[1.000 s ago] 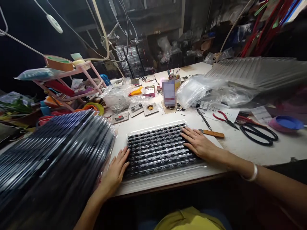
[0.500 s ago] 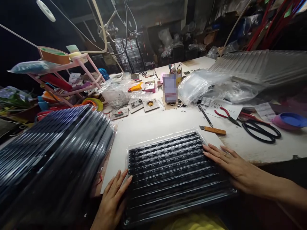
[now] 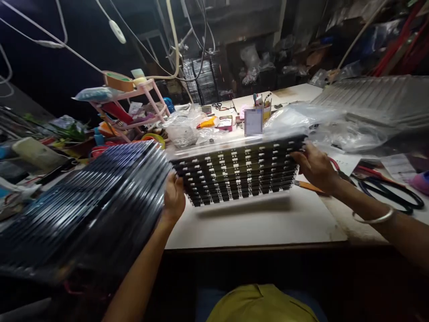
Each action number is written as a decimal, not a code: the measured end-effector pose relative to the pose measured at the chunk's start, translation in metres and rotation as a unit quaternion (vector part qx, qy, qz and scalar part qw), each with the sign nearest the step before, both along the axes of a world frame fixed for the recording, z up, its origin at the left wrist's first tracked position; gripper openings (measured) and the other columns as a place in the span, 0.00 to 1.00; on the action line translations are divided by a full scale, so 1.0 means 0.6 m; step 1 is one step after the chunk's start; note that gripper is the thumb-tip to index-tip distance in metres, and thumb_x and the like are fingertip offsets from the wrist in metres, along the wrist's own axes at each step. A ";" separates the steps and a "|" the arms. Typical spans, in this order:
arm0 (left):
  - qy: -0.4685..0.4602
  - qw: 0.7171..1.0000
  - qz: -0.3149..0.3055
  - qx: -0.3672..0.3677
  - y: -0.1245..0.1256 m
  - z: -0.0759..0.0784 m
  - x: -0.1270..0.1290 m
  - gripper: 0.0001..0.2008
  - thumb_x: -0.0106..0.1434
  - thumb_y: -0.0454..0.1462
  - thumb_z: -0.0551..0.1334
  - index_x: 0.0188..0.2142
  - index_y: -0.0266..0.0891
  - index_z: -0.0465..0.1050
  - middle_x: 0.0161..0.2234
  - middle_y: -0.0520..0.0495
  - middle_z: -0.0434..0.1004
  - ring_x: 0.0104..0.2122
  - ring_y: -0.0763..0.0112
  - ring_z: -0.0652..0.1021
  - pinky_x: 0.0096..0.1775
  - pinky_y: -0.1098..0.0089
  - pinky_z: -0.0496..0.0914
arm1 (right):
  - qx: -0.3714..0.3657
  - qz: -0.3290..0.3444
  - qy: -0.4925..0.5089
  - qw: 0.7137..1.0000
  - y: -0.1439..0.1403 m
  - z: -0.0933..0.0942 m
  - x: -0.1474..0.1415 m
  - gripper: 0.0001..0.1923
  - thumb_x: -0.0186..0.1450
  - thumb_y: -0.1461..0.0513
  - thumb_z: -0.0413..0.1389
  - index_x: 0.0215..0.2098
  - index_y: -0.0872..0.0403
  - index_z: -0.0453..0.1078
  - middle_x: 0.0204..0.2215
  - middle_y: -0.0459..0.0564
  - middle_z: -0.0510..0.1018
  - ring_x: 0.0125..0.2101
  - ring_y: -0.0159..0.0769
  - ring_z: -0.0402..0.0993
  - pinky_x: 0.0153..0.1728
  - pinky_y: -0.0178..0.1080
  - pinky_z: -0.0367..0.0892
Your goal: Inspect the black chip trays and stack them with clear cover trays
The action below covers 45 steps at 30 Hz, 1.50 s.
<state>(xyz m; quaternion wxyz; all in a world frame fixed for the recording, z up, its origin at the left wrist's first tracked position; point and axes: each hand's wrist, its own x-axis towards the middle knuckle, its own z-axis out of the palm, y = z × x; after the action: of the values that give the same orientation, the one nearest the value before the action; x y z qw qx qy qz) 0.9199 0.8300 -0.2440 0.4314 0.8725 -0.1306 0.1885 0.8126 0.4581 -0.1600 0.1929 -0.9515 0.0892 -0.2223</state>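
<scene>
A black ribbed plastic tray (image 3: 241, 172) with rows of small pale parts hangs tilted over the white board (image 3: 254, 228), its near side raised. At its left end my left hand (image 3: 174, 197) is closed round the edge, the thumb on the near face. My right hand (image 3: 317, 164) grips the opposite end, its fingers partly hidden behind the tray. A silver bangle (image 3: 375, 217) circles the right wrist. Just left of my left hand leans a large stack of black, shiny ribbed trays (image 3: 80, 197).
Beyond the right hand lie a box cutter (image 3: 310, 185) and black-handled scissors (image 3: 389, 190). Clear plastic bags (image 3: 301, 116) sit behind the tray. A pink rack (image 3: 134, 100) stands at the back left, and clear ribbed trays (image 3: 378, 98) are piled at the right.
The tray was lying low at the table's near edge; it is now lifted, moved away from me and tilted up. My hands went from resting flat on its sides to gripping its ends.
</scene>
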 end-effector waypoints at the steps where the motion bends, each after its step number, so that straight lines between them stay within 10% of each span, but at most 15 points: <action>1: 0.018 1.000 0.007 0.018 -0.005 0.004 0.014 0.25 0.67 0.52 0.40 0.40 0.37 0.66 0.33 0.42 0.74 0.34 0.61 0.76 0.38 0.61 0.69 | 0.004 -0.008 0.015 1.000 0.008 0.002 0.017 0.25 0.64 0.41 0.38 0.31 0.51 0.61 0.21 0.52 0.71 0.22 0.42 0.67 0.26 0.42 0.60; 11: 0.206 0.932 0.016 0.298 -0.001 -0.044 0.006 0.25 0.69 0.45 0.40 0.33 0.35 0.71 0.31 0.35 0.76 0.36 0.54 0.77 0.38 0.60 0.68 | -0.044 0.010 0.342 0.938 0.015 -0.097 0.047 0.32 0.66 0.41 0.36 0.20 0.53 0.64 0.22 0.55 0.74 0.27 0.42 0.72 0.30 0.39 0.63; 18: 0.103 0.910 -0.010 0.400 -0.029 -0.033 -0.002 0.23 0.69 0.43 0.43 0.57 0.36 0.63 0.59 0.32 0.60 0.59 0.46 0.61 0.55 0.43 0.52 | -0.221 0.054 0.252 0.941 0.070 -0.087 0.038 0.27 0.70 0.53 0.36 0.52 0.63 0.65 0.50 0.72 0.69 0.50 0.61 0.66 0.46 0.57 0.59; 23: 0.100 0.896 -0.162 0.401 -0.072 -0.046 0.001 0.32 0.68 0.51 0.41 0.66 0.38 0.45 0.67 0.39 0.41 0.65 0.54 0.44 0.61 0.47 0.42 | -0.207 0.266 0.250 0.908 0.122 -0.116 0.073 0.31 0.70 0.48 0.38 0.65 0.55 0.51 0.65 0.60 0.48 0.64 0.55 0.42 0.58 0.59 0.45; 29: 0.135 0.892 -0.176 0.393 -0.087 -0.043 0.004 0.42 0.62 0.60 0.45 0.66 0.38 0.40 0.67 0.37 0.33 0.65 0.53 0.39 0.61 0.47 0.38 | -0.155 0.328 0.296 0.884 0.151 -0.128 0.119 0.46 0.62 0.36 0.37 0.68 0.54 0.39 0.66 0.59 0.36 0.65 0.52 0.30 0.60 0.61 0.35; 40: 0.105 0.912 -0.146 0.370 -0.084 -0.053 0.002 0.28 0.69 0.48 0.40 0.65 0.41 0.48 0.66 0.43 0.44 0.65 0.57 0.47 0.61 0.49 0.43 | -0.134 0.272 0.218 0.928 0.149 -0.131 0.121 0.25 0.70 0.51 0.39 0.61 0.50 0.58 0.59 0.55 0.64 0.56 0.48 0.61 0.52 0.54 0.55; 45: 0.096 0.903 -0.164 0.385 -0.084 -0.049 0.000 0.31 0.68 0.52 0.41 0.65 0.43 0.46 0.67 0.43 0.40 0.65 0.55 0.45 0.61 0.46 0.42 | -0.159 0.256 0.219 0.928 0.163 -0.130 0.118 0.27 0.71 0.53 0.37 0.63 0.56 0.55 0.62 0.59 0.58 0.60 0.50 0.53 0.56 0.55 0.50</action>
<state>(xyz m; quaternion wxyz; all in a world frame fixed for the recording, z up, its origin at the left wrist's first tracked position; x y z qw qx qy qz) 0.9202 0.7796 -0.2732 0.0970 0.9507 -0.2924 -0.0344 0.8833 0.5557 -0.2380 0.0651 -0.9852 -0.1540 0.0370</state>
